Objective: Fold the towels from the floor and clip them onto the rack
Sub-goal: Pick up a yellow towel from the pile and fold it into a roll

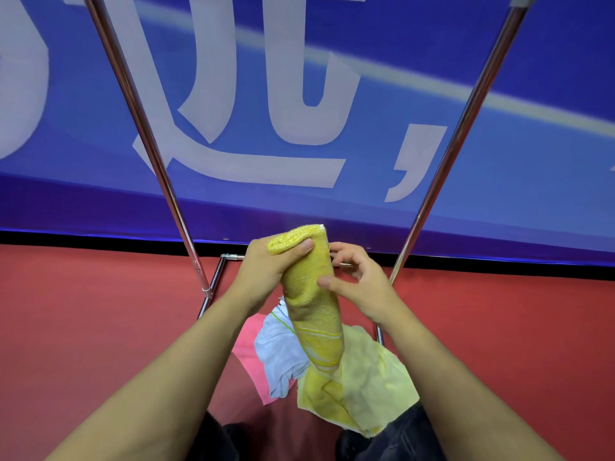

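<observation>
The left hand [266, 264] is gripping the top of a folded yellow towel [312, 301], its thumb pressing across the upper fold. The right hand [357, 281] is touching the towel's right edge with its thumb and a fingertip, the other fingers curling loosely and holding nothing. The towel is hanging in the air between the two slanted poles of the rack [456, 134], above the heap on the floor [100, 311].

To do this step well, the left hand should probably be keeping the layers pinched tight at the top while the right is running down the edge, lining the layers up so the fold is not slipping open before a clip goes on. No clip is showing anywhere in view.

The towel's long axis is running nearly upright, leaning a little: its thick folded end is pointing up and far, its striped end is pointing down and near, slightly to the right.

Beneath it a white towel [279, 354], a pink towel [249, 347] and a pale yellow towel [369, 384] are lying crumpled together, waiting their turn.
</observation>
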